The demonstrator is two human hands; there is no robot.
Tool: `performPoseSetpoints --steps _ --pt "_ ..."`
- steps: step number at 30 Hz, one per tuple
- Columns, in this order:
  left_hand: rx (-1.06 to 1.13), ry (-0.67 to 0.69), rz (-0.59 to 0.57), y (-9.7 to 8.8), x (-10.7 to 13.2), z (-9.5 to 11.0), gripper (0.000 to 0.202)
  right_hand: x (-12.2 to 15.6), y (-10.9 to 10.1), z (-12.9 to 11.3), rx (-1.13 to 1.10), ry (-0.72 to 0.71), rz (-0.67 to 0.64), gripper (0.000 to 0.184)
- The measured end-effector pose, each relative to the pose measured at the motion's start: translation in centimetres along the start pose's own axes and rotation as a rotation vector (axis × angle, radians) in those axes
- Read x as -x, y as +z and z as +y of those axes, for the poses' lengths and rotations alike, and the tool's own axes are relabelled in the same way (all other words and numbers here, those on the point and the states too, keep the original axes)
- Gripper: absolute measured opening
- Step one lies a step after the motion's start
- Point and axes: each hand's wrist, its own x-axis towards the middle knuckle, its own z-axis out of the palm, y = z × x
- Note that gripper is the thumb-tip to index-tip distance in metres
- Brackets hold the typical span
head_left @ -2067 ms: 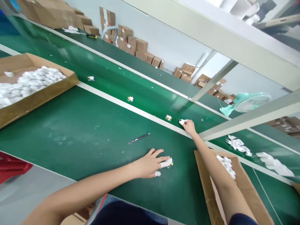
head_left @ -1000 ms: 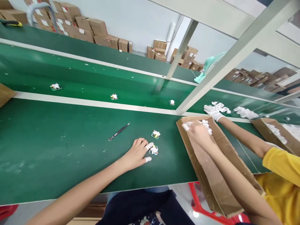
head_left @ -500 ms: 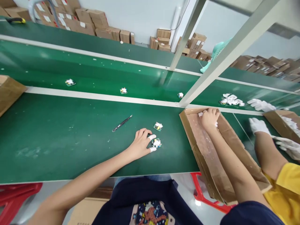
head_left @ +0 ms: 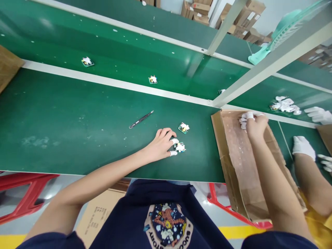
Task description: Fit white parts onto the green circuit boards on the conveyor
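With white finger covers on its thumb and index finger, my left hand (head_left: 163,144) rests on the green bench. Those two fingertips pinch the left side of a small circuit board (head_left: 180,147) with white and yellow parts on it. A second circuit board (head_left: 184,127) lies just beyond, untouched. Black tweezers (head_left: 141,119) lie to the left of that board. My right hand (head_left: 256,125) reaches into the far end of a long cardboard box (head_left: 240,162). Its fingers are curled together by small white pieces (head_left: 243,121); what they grip is not clear.
Along the back channel sit more circuit boards (head_left: 153,79) and a heap of white pieces (head_left: 285,104). A slanted metal post (head_left: 259,72) rises behind the box. At the right, a co-worker's gloved hand (head_left: 304,148) is close by. A cardboard box (head_left: 9,67) stands far left.
The view has tilted down and shifted left. My right hand has turned, its fingers now curled by white pieces at the box's far end. My left hand keeps its pinch on the circuit board.
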Motion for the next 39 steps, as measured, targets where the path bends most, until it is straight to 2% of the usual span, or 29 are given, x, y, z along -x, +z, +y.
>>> performPoseSetpoints --steps 2,4,6,8,12,15,18,20,21,22,23,24,25,28,31,34,36,39 --pt "0.026 -0.014 -0.016 0.0 0.0 0.2 0.029 1.5 -2.2 -2.8 -0.035 0.052 0.073 0.038" --pt "0.052 -0.024 -0.038 0.0 0.0 0.5 0.036 3.6 -4.2 -5.0 0.013 -0.021 0.104 0.034" --pt "0.056 -0.028 -0.053 0.1 0.0 0.7 0.041 5.7 -5.1 -6.0 0.151 -0.122 0.094 0.035" --pt "0.046 -0.027 -0.049 0.3 0.0 0.9 0.04 7.3 -4.7 -5.4 0.269 -0.134 0.037 0.038" --pt "0.034 -0.025 -0.019 0.7 -0.3 0.9 0.036 8.3 -3.2 -1.9 0.347 0.103 -0.088 0.041" --pt "0.034 -0.024 -0.014 0.8 -0.4 0.8 0.033 8.0 -4.0 -1.4 0.437 0.161 -0.08 0.042" --pt "0.048 -0.016 -0.005 0.7 -0.4 0.9 0.031 8.7 -6.7 -4.8 0.346 0.054 0.014 0.036" --pt "0.067 0.008 -0.012 0.6 -0.3 0.9 0.032 10.2 -8.1 -8.7 0.167 -0.021 0.055 0.03" --pt "0.076 0.019 -0.018 0.5 -0.3 1.0 0.032 11.2 -8.3 -10.8 0.053 -0.039 0.011 0.025" --pt "0.085 0.028 -0.023 0.4 -0.2 1.1 0.033 12.3 -8.1 -12.8 -0.067 -0.071 -0.046 0.02" --pt "0.091 0.035 -0.025 0.4 -0.2 1.1 0.034 13.5 -7.3 -14.7 -0.202 -0.089 -0.165 0.015" --pt "0.095 0.039 -0.026 0.4 -0.2 1.2 0.033 14.6 -6.2 -16.2 -0.324 -0.13 -0.249 0.014" --pt "0.094 0.043 -0.025 0.4 -0.1 1.2 0.032 15.6 -4.7 -17.3 -0.419 -0.155 -0.274 0.014" --pt "0.082 0.046 -0.017 0.5 0.0 1.3 0.023 17.7 0.1 -18.9 -0.494 -0.146 -0.211 0.018" --pt "0.078 0.038 -0.007 0.7 0.2 1.3 0.02 18.7 2.8 -18.9 -0.449 -0.209 -0.131 0.024" --pt "0.081 0.043 0.002 0.8 0.3 1.2 0.019 19.1 2.7 -19.1 -0.377 -0.311 -0.173 0.034" --pt "0.085 0.051 0.012 0.8 0.3 1.2 0.019 18.9 2.1 -19.6 -0.345 -0.343 -0.238 0.033" --pt "0.084 0.063 0.026 0.8 0.3 1.1 0.02 18.1 1.4 -20.3 -0.354 -0.251 -0.301 0.019"
